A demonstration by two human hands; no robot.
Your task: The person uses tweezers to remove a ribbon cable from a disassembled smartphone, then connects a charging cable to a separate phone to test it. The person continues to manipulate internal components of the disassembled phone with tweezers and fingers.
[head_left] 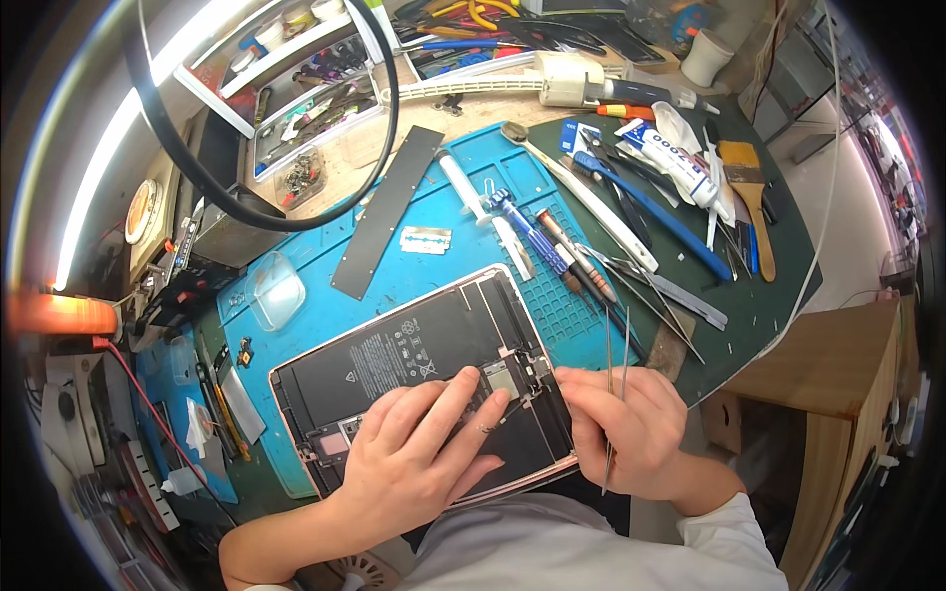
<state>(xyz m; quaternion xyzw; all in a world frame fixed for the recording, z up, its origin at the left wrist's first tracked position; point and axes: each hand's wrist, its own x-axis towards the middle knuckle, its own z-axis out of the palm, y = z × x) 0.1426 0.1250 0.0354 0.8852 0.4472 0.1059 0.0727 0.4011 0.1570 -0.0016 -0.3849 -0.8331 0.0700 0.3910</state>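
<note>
An opened tablet (pixel 443 330) with a pinkish rim lies tilted on the blue work mat, its black batteries and circuit parts exposed. Across its lower middle rests my left hand (pixel 409 458), fingers stretched and apart, fingertips near a silvery shielded part (pixel 502 381). Beneath those fingers, part of the tablet's inside is hidden. My right hand (pixel 631 424) is closed around metal tweezers (pixel 626 350), whose two slim arms stick up past the knuckles. Its thumb and forefinger come together at the tablet's right edge; whether they pinch anything else there cannot be made out.
Beyond the tablet lie a dark flat strip (pixel 389 212), razor blades (pixel 426 239), a syringe (pixel 461 184) and a blue screwdriver (pixel 527 229). Brushes, tubes and more tweezers crowd the right side. A clear plastic tray (pixel 278 291) sits left. A black cable loop (pixel 389 108) hangs overhead.
</note>
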